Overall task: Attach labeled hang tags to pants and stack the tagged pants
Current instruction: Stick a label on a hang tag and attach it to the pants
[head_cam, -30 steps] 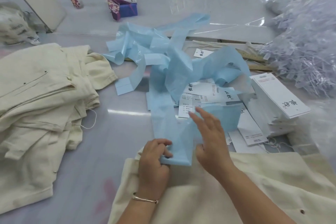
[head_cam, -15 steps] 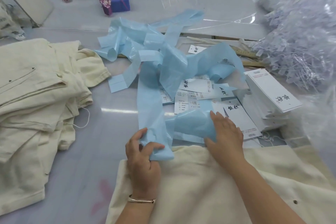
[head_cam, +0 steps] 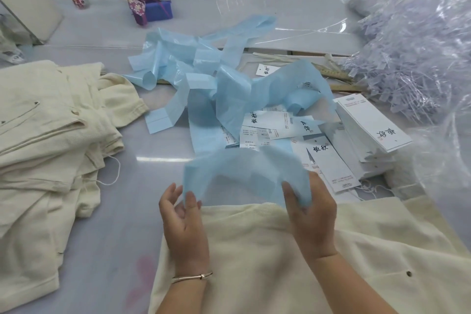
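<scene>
Holding a length of blue backing strip (head_cam: 244,173) arched between my hands, I pinch one end with my left hand (head_cam: 182,214), thumb and fingertips closed on the edge, and the other end with my right hand (head_cam: 309,209), thumb pressing it against my curled fingers. The strip is blurred, lifted just above the waistband of the cream pants (head_cam: 254,250) lying flat under my wrists. Beyond it, more blue strip (head_cam: 204,76) lies tangled over loose white hang tags (head_cam: 277,126) printed with black characters. A neat stack of tags (head_cam: 369,125) sits to the right, near a heap of clear plastic fasteners (head_cam: 407,64). On my left rests a pile of cream pants (head_cam: 51,122), one with a white string (head_cam: 114,171) trailing onto the grey table (head_cam: 142,166).
</scene>
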Demonstrator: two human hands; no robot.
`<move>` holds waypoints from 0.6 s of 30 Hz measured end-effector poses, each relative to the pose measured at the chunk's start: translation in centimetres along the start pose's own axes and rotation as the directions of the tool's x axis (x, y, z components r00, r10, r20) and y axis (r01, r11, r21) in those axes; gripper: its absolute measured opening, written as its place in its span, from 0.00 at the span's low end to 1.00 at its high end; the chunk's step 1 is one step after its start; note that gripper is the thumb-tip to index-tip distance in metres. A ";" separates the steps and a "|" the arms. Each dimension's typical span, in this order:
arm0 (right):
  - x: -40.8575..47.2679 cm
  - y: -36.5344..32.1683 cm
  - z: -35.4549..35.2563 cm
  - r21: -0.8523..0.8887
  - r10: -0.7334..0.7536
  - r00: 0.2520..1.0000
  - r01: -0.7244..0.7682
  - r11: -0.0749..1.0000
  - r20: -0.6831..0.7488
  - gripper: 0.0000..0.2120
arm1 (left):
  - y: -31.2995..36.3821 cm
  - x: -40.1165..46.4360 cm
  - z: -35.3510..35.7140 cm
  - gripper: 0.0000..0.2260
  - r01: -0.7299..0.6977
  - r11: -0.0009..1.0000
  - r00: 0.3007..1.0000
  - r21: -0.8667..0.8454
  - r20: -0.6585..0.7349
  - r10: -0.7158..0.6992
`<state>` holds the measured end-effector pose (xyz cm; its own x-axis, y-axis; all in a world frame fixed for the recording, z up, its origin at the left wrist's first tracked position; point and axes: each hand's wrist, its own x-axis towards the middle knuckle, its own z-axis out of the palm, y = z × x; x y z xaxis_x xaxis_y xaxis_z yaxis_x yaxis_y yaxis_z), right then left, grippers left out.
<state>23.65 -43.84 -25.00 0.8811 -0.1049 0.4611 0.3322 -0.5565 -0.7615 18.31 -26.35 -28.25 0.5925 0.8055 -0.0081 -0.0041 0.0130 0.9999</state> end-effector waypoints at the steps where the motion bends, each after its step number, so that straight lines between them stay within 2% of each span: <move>1: -0.1 -0.8 0.0 0.121 0.190 0.981 -0.192 0.974 0.029 0.03 | 0.2 0.2 -0.1 0.12 0.060 0.996 0.998 -0.060 0.002 -0.060; 2: -0.2 -1.5 0.0 0.225 0.363 0.930 -0.368 0.902 0.064 0.06 | 0.2 0.4 -0.2 0.12 0.100 0.992 0.995 -0.079 0.000 -0.101; 4: -0.1 -2.5 -0.2 0.369 0.545 0.828 -0.550 0.749 0.127 0.06 | 0.7 0.4 -0.5 0.11 0.107 0.994 0.994 -0.008 -0.004 -0.107; 5: 0.1 -3.1 -0.4 0.425 0.579 0.796 -0.591 0.685 0.173 0.04 | 1.0 0.3 -0.8 0.11 0.020 0.994 0.999 0.103 0.031 -0.024; 6: 0.3 -3.7 -0.5 0.473 0.601 0.765 -0.629 0.617 0.233 0.02 | 1.2 0.0 -1.0 0.09 -0.145 0.966 0.984 0.213 0.132 0.119; 7: 0.5 -4.4 -0.6 0.504 0.621 0.725 -0.672 0.543 0.297 0.03 | 1.3 -0.6 -1.2 0.08 -0.338 0.902 0.925 0.270 0.274 0.265; 8: 0.8 -4.8 -0.7 0.528 0.632 0.681 -0.714 0.461 0.369 0.05 | 1.4 -1.3 -1.3 0.12 -0.499 0.823 0.831 0.273 0.419 0.365; 9: 1.2 -5.3 -0.9 0.549 0.621 0.639 -0.750 0.370 0.454 0.08 | 1.2 -2.0 -1.2 0.19 -0.595 0.763 0.745 0.252 0.531 0.405; 10: 1.7 -5.8 -1.2 0.566 0.575 0.606 -0.777 0.277 0.550 0.11 | 1.1 -2.5 -0.9 0.28 -0.642 0.727 0.690 0.244 0.597 0.409; 11: 2.1 -6.3 -1.5 0.571 0.496 0.587 -0.795 0.204 0.640 0.14 | 1.2 -2.8 -0.5 0.35 -0.659 0.708 0.672 0.254 0.621 0.403; 12: 2.4 -6.8 -1.9 0.562 0.408 0.580 -0.808 0.176 0.705 0.17 | 1.5 -3.1 0.0 0.37 -0.657 0.705 0.676 0.266 0.623 0.394; 14: 2.6 -7.6 -2.4 0.516 0.307 0.571 -0.820 0.248 0.761 0.21 | 2.3 -3.1 0.7 0.31 -0.614 0.756 0.709 0.228 0.580 0.401; 16: 2.9 -8.1 -2.6 0.429 0.337 0.599 -0.778 0.459 0.726 0.24 | 3.1 -2.6 0.9 0.16 -0.505 0.849 0.787 0.154 0.486 0.380; 18: 3.4 -8.3 -2.5 0.318 0.395 0.687 -0.669 0.672 0.610 0.20 | 3.8 -2.0 0.9 0.09 -0.306 0.948 0.873 0.090 0.422 0.242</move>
<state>23.03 -41.70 -16.00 0.9418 0.2111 -0.2617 -0.2588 -0.0418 -0.9650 17.85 -28.50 -24.47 0.8568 0.4565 0.2397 -0.1130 -0.2873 0.9511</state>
